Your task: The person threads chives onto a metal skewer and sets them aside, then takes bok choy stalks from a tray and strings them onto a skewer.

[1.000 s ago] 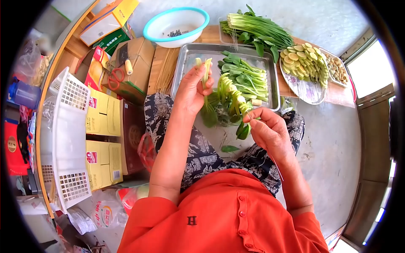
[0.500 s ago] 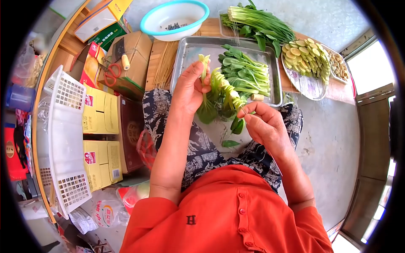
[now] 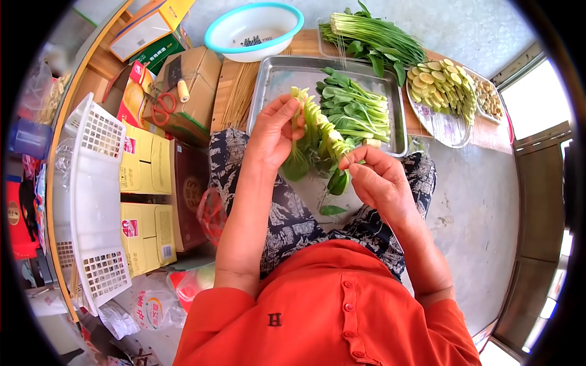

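Observation:
My left hand (image 3: 273,131) pinches the pale stem end of a leafy green (image 3: 295,163), whose leaf hangs below the fingers. It is at the upper end of a row of threaded green stems (image 3: 321,127), their leaves drooping beneath. At the lower right end of that row, my right hand (image 3: 379,178) is closed on a thin skewer, mostly hidden by the fingers and greens. Just beyond both hands, a metal tray (image 3: 282,76) holds a pile of leafy greens (image 3: 355,105).
Bare skewers (image 3: 239,94) lie left of the tray. Behind stands a blue-rimmed basin (image 3: 213,38). Skewered greens (image 3: 381,39) and a plate of skewered slices (image 3: 441,85) are at the back right. A knife (image 3: 176,72) and red scissors (image 3: 163,108) rest on a cardboard box (image 3: 204,67).
The green in my left hand now sits close against the threaded row, where a gap showed before. My right hand has shifted slightly left.

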